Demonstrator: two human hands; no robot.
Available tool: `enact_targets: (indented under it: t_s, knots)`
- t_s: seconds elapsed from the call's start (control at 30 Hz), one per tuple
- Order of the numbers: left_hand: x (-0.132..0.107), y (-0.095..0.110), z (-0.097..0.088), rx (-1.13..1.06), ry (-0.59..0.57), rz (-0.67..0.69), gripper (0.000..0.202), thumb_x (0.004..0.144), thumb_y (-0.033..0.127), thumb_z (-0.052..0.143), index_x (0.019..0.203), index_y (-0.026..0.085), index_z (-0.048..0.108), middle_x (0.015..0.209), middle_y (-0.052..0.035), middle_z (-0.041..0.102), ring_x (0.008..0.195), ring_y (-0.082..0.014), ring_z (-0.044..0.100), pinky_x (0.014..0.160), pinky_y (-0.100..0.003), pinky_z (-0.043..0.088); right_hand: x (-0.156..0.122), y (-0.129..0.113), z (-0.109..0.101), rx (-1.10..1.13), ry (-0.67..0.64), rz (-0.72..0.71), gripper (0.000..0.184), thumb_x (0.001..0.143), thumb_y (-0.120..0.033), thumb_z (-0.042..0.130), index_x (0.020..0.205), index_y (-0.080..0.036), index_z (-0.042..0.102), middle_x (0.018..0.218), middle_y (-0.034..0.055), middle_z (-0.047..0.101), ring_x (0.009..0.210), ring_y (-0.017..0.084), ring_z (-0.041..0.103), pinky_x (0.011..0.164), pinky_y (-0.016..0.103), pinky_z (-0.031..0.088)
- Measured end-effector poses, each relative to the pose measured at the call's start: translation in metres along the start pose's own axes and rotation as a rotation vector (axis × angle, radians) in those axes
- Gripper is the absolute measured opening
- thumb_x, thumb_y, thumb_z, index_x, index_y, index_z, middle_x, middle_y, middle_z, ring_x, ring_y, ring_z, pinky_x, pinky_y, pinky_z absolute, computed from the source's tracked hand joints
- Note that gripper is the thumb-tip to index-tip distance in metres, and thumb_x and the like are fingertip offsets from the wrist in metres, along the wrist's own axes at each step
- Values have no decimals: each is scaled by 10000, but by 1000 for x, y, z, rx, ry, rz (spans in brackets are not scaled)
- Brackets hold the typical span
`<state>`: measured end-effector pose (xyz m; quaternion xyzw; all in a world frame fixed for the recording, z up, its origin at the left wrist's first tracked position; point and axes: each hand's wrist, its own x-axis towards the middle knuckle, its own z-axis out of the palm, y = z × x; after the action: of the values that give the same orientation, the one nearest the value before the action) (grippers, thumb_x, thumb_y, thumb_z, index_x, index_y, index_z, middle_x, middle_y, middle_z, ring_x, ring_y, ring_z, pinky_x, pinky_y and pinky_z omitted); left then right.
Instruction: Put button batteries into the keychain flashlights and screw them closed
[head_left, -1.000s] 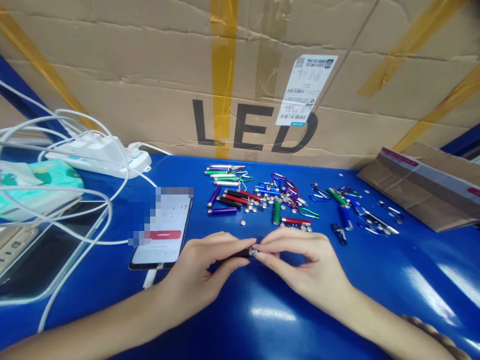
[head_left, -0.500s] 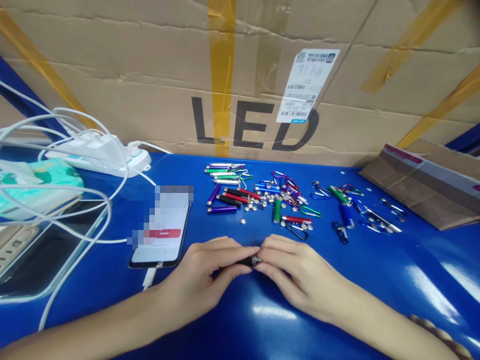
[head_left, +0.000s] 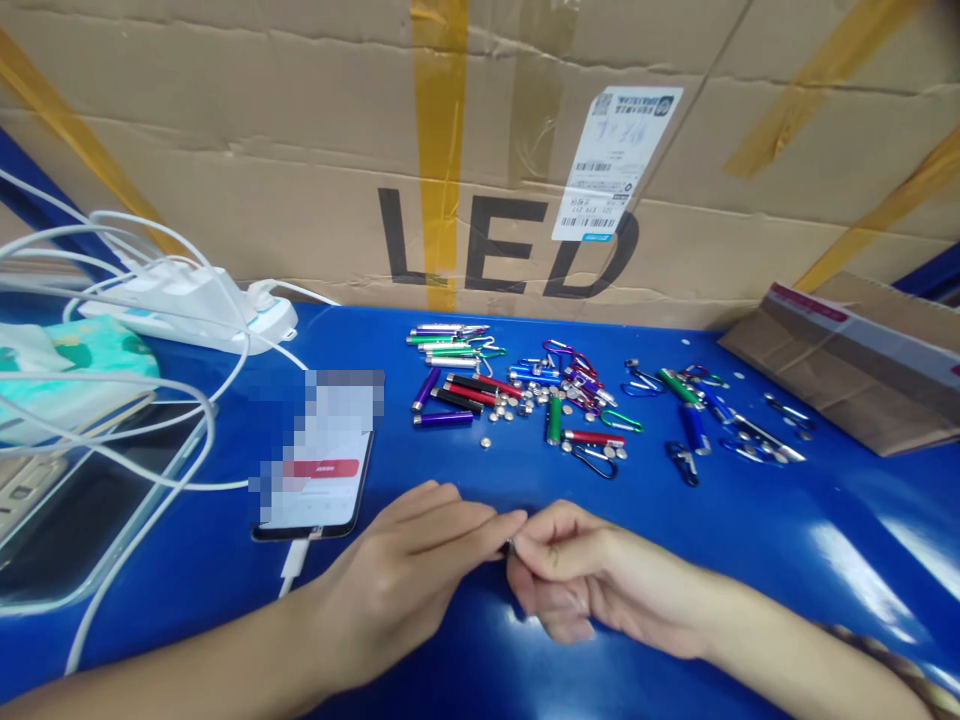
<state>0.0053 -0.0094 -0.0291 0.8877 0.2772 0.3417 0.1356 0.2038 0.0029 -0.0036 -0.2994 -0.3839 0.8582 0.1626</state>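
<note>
My left hand and my right hand meet at the near middle of the blue table. Between their fingertips sits a small black keychain flashlight, mostly hidden, with only its metal tip showing. The left fingers pinch its body. The right fingers are curled shut around its end. Beyond the hands lies a scatter of small coloured flashlights, carabiner clips and button cells.
A phone on a white cable lies left of the hands. Farther left are a white power strip, tangled white cords, a tissue pack and a clear tray. A big LED carton walls the back; a flat cardboard piece lies right.
Both hands have drawn nearer to me with the flashlight. My right fingers have curled in tighter around its end, hiding more of it.
</note>
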Motion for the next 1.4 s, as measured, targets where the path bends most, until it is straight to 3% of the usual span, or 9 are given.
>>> enact_targets:
  t_s: [0.1, 0.27, 0.37, 0.5, 0.6, 0.7, 1.07, 1.33, 1.4]
  knots:
    - [5, 1, 0, -84, 33, -42, 387, 837, -6, 458, 1173, 172, 529, 912, -47, 689, 751, -132, 598, 728, -259, 462, 1, 0, -2, 114, -4, 24, 238, 787, -326, 625, 680, -114, 625, 497, -64, 372, 430, 27, 314, 434, 152, 312]
    - [18, 7, -2, -268, 77, -228, 261, 830, 45, 517, 1023, 176, 636, 821, -40, 701, 685, -129, 600, 654, -226, 474, 3, -2, 0, -333, 137, -166, 377, 836, -448, 515, 710, -116, 641, 467, -52, 450, 393, 35, 411, 421, 156, 370]
    - [22, 9, -6, -312, 39, -309, 248, 829, 62, 514, 979, 183, 669, 773, -29, 694, 675, -132, 604, 630, -217, 472, 4, -2, -1, -503, 281, -228, 357, 782, -458, 577, 641, -131, 602, 475, -54, 463, 391, 39, 420, 394, 155, 376]
    - [25, 11, -11, -386, 1, -458, 231, 828, 95, 529, 946, 204, 696, 798, -10, 700, 710, -132, 625, 642, -198, 479, 2, -2, -5, -832, 585, -604, 184, 681, -307, 724, 757, -164, 637, 585, -31, 569, 495, 69, 523, 454, 165, 446]
    - [25, 12, -11, -421, -15, -483, 223, 832, 117, 542, 953, 218, 700, 785, 3, 699, 708, -130, 627, 633, -189, 481, -3, -3, -8, -1101, 564, -926, 139, 717, -192, 700, 855, -199, 688, 751, 18, 655, 641, 105, 608, 585, 200, 521]
    - [24, 12, -10, -424, -24, -468, 231, 834, 112, 543, 965, 219, 700, 770, 5, 699, 684, -127, 624, 608, -185, 479, -6, -3, -8, -1295, 487, -1072, 147, 758, -97, 639, 849, -189, 707, 813, 45, 671, 712, 119, 634, 643, 205, 541]
    - [17, 7, -1, -285, 75, -280, 331, 847, 111, 540, 1156, 210, 605, 793, -16, 710, 681, -122, 633, 652, -205, 511, -4, 1, -2, -1304, 579, -980, 76, 759, -95, 634, 782, -154, 677, 727, 36, 667, 648, 117, 627, 609, 190, 523]
    - [15, 5, 1, -180, 63, -82, 299, 915, 184, 450, 1196, 169, 552, 816, -41, 695, 667, -113, 622, 636, -213, 511, -6, 5, 2, -1306, 459, -828, 224, 845, -105, 485, 697, -124, 652, 631, 32, 587, 556, 97, 526, 524, 188, 433]
    - [12, 5, 1, -135, 36, -43, 304, 918, 156, 437, 1208, 149, 529, 824, -44, 688, 692, -117, 618, 653, -224, 505, -6, 5, 4, -1222, 435, -719, 252, 842, -106, 467, 662, -123, 642, 594, 22, 561, 530, 88, 498, 504, 188, 408]
